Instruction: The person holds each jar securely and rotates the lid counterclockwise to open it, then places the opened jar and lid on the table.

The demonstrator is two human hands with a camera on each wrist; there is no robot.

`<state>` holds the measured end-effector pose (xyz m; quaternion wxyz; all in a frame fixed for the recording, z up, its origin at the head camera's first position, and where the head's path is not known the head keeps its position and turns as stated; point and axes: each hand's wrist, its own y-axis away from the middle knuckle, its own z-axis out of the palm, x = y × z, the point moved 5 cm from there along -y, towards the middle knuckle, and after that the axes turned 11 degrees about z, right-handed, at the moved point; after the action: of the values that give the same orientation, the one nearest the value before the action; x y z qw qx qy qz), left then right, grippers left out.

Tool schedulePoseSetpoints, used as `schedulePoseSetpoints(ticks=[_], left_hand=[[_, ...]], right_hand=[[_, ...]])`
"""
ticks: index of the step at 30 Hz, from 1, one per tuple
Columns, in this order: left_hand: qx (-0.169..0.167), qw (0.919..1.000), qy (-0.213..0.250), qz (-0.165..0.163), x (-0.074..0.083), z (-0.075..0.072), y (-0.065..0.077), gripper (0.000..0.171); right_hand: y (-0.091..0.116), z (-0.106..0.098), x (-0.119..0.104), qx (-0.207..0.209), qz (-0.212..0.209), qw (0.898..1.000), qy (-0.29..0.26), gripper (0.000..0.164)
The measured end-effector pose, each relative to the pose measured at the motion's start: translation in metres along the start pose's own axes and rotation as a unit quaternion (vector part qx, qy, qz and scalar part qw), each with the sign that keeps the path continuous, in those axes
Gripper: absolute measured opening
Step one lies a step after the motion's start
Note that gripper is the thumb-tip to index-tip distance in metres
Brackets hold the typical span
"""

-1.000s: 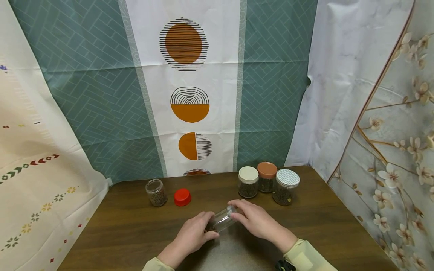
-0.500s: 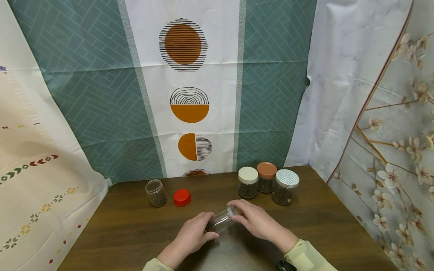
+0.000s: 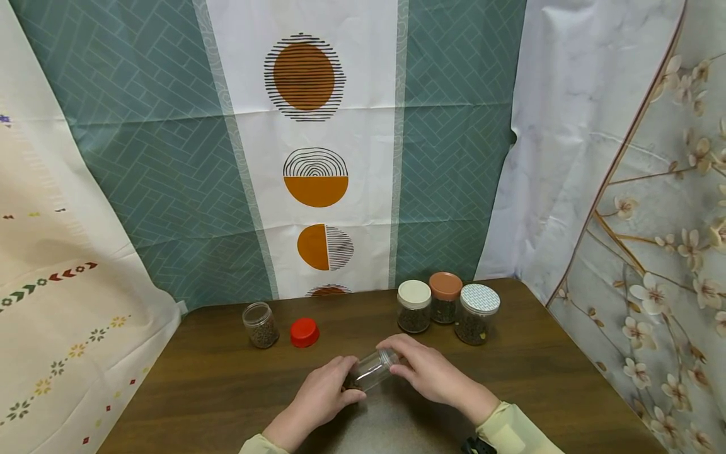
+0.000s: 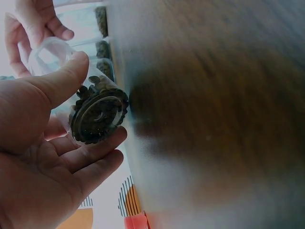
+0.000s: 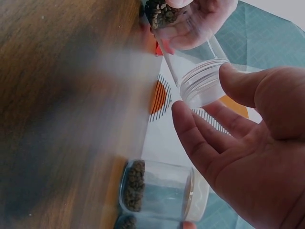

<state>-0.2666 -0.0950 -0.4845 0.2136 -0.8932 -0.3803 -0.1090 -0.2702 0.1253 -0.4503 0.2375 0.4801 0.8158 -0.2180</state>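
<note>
A clear, lidless jar is tilted above the table between both hands, with small dark beans gathered at its base. My left hand grips the base end, thumb on one side and fingers beneath. At the other end, my right hand holds the threaded neck between thumb and fingertips. In the right wrist view the thumb touches the rim, and part of the left hand shows behind the jar. A red lid lies beyond the hands, beside another open jar of dark grains.
Three lidded jars stand together at the back right: one with a cream lid, one with an orange lid and one with a patterned lid. The brown table ends against a hanging curtain.
The right hand's fingers have shifted very slightly downward at the jar's neck. The left hand keeps its grip, and the other jars and the red lid stay in place.
</note>
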Motion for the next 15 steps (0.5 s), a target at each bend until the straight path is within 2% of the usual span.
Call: schedulePoseSetpoints(ticks=[7, 15], left_hand=[[0.0, 1.0, 0.002, 0.0, 0.0, -0.0001, 0.0003, 0.051], [-0.002, 1.0, -0.003, -0.002, 0.0006, -0.0006, -0.0002, 0.052]], right_hand=[[-0.0013, 0.0005, 0.0004, -0.001, 0.0, 1.0, -0.008, 0.042], [-0.0064, -0.0007, 0.0034, 0.013, 0.058, 0.998, -0.023, 0.044]])
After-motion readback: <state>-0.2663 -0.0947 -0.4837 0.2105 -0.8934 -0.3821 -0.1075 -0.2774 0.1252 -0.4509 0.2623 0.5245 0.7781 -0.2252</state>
